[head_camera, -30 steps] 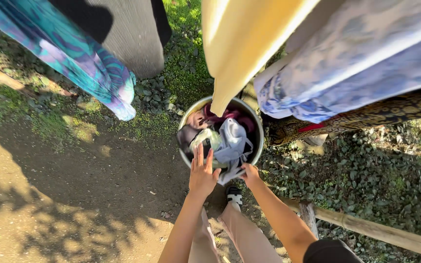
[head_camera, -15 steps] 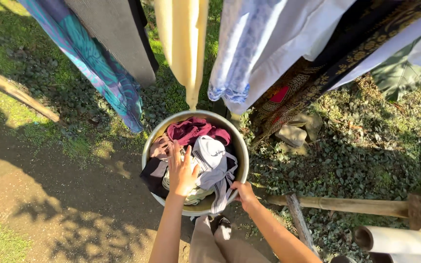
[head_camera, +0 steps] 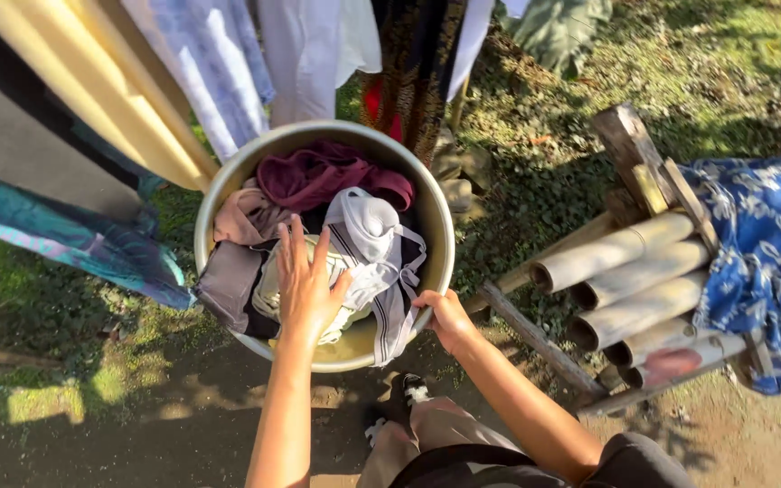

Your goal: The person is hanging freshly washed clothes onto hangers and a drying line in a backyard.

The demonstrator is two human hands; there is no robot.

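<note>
Metal basin (head_camera: pixel 219 185) rim clamped in my right hand (head_camera: pixel 446 318), left hand (head_camera: pixel 305 287) spread flat on the laundry (head_camera: pixel 354 244); sorting next needs a pinch.

The round grey metal basin (head_camera: pixel 437 237) holds a heap of laundry: a maroon garment (head_camera: pixel 318 172) at the far side, a white cloth with dark stripes (head_camera: pixel 374 244) near the middle, a pinkish-brown piece (head_camera: pixel 241 217) at the left.

Below it lies bare dirt ground (head_camera: pixel 137 434), patched with grass.

I see hanging cloths (head_camera: pixel 228 81) crowding basin (head_camera: pixel 438 237) from 10 to 1 o'clock; bamboo rack (head_camera: pixel 625 289) blocks 3 o'clock; bare ground (head_camera: pixel 137 425) open at 7.
</note>
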